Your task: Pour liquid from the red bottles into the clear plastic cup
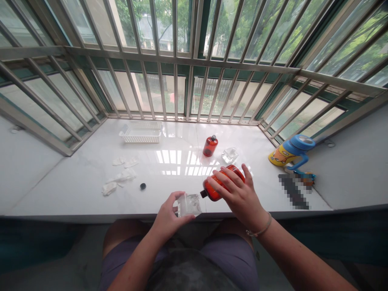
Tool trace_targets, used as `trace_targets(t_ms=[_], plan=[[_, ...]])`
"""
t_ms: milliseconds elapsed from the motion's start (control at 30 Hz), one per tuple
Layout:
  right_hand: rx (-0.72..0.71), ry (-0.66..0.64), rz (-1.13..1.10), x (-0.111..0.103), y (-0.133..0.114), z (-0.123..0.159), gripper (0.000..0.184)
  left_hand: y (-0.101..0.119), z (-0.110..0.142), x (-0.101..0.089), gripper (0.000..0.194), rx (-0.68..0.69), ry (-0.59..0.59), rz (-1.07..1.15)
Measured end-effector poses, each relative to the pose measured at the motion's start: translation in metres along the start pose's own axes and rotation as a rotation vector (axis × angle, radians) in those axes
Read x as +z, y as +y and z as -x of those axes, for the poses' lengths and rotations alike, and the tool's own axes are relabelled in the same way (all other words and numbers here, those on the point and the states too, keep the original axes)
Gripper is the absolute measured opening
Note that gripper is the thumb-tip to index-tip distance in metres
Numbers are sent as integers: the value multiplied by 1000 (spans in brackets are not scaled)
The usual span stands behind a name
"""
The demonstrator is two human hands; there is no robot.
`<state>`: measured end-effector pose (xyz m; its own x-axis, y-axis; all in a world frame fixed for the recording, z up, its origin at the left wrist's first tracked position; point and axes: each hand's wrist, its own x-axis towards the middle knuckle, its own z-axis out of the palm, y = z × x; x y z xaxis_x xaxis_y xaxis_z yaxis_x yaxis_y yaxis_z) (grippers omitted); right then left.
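Note:
My right hand (238, 194) grips an amber-orange bottle (212, 190), tipped on its side with its dark uncapped neck pointing left and down. My left hand (166, 216) pinches a small clear square container (188, 204) at the front edge of the white sill, right below the bottle's mouth. A small black cap (142, 186) lies on the sill to the left. A second amber bottle (210, 146) stands upright and capped further back, beside another clear container (229, 154).
Crumpled white tissues (121, 176) lie at the left of the white sill (91, 190). A white slotted basket (141, 132) stands at the back left. A yellow and blue kids' water bottle (292, 151) lies at the right. Metal window bars (176, 60) enclose the ledge.

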<state>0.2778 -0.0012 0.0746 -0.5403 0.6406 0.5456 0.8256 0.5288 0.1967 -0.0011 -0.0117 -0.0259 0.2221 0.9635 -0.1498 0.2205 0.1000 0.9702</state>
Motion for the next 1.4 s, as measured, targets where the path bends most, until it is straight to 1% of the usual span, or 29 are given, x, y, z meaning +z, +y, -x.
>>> trace_targets(t_ms=[633,933,1167,1400], plan=[[-29,-27,21,-2,1,-3,44,0,-1,1,75,-16,-4,21],[-79,-7,39,-5,1,-9,44,4,-1,1,76,-31,-3,10],[-121,4,52,-7,1,-14,43,5,-2,2,73,-8,10,22],[-153,1,84,-8,2,-18,43,7,-3,3,75,0,9,28]])
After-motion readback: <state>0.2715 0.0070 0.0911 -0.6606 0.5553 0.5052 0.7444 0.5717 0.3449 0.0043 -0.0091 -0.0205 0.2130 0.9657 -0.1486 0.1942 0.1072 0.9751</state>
